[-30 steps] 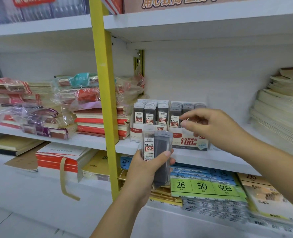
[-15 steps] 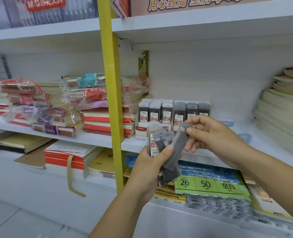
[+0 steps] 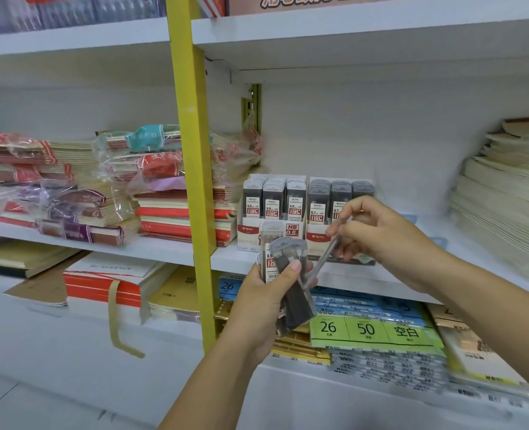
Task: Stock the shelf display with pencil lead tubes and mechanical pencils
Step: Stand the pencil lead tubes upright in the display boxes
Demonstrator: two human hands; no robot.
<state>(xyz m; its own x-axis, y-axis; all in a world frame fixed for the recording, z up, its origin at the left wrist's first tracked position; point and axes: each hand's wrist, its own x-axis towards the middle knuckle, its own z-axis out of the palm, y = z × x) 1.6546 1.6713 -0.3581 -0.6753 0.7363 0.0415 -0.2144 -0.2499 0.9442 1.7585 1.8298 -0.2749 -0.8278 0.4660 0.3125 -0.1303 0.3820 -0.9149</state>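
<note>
Left hand (image 3: 257, 308) has its fingers wrapped around a fanned bunch of lead tubes (image 3: 291, 293), thumb across the front, just in front of the shelf (image 3: 365, 280) edge. Right hand (image 3: 381, 237) pinches the top end of a single tube (image 3: 323, 259), which slants with its low end at the bunch. Two display boxes (image 3: 316, 240) full of tubes sit on the shelf right behind.

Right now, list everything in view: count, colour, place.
post: one, yellow, centre
display boxes: two, white-red, middle shelf right of post
boxed lead tubes: many, dark grey, in display boxes
notebook stacks: several, red-cream, middle shelf left
paper stacks: several, cream, far right
label packs: several, green-blue, lower shelf
held lead tubes: few, dark grey, front centre
single lead tube: one, grey, tilted beside them
left hand: one, grips held lead tubes
right hand: one, pinches single lead tube
</note>
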